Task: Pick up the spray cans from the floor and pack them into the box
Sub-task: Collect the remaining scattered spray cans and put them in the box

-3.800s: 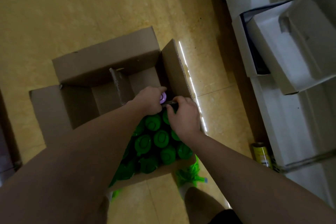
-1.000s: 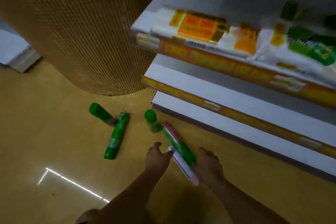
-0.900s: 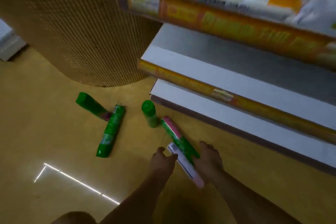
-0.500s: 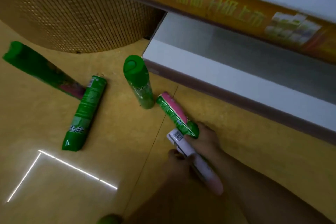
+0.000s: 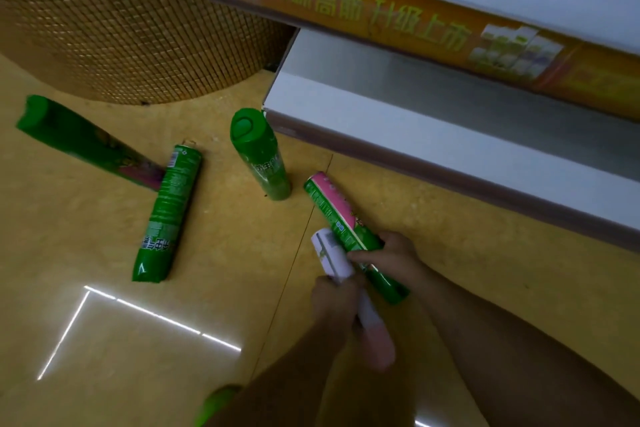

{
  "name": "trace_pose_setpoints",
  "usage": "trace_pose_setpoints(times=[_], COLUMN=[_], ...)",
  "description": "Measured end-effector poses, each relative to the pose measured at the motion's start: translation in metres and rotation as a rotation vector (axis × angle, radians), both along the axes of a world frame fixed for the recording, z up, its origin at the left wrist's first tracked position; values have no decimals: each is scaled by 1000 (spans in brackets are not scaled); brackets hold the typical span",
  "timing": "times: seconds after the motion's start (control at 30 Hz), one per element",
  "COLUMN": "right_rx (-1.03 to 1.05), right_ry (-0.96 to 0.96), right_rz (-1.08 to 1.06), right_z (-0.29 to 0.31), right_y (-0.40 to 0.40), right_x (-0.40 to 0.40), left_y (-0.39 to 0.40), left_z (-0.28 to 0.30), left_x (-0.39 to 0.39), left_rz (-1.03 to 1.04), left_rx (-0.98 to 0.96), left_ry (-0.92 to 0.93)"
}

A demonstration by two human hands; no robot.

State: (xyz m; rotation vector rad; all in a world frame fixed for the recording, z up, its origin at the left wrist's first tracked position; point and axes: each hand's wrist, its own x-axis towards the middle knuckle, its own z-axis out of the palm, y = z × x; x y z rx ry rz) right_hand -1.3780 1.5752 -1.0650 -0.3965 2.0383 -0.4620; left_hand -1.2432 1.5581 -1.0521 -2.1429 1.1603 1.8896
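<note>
Several spray cans are on the yellow floor. My left hand grips a white and pink can lying on the floor. My right hand grips a green and pink can lying right beside it. A green can stands upright further away. Another green can lies flat to the left, and a third green can stands beyond it at the far left. The box is out of view.
A large woven bamboo roll stands at the upper left. A white store shelf with an orange price strip runs along the right. A green shoe tip shows at the bottom edge.
Earlier both hands were in the box of green-capped cans. Since then the view turned to the floor, and both hands reached down and closed round the two lying cans.
</note>
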Motion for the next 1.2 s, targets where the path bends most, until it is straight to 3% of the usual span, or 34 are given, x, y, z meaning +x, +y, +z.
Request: trace_pose_setpoints(times=[0.3,0.7,0.97,1.1,1.2], right_rx=[103,22,-66,-86,-83], right_ry=[-207,-309,-271,-306,-328], right_rz=[-560,-760,-1045,-1113,-1253], right_z=[181,492,593,572,618], right_y=[71,165,262,343,389], right_x=[41,35,19,18,33], left_y=[0,56,116,171,221], left_z=[216,516,597,610,614], left_x=[43,-2,-83,-111,-128], left_rz=[-118,-195,-637,-849,-993], left_rx=[-82,32,26,93,155], left_ry=[-18,192,298,321,316])
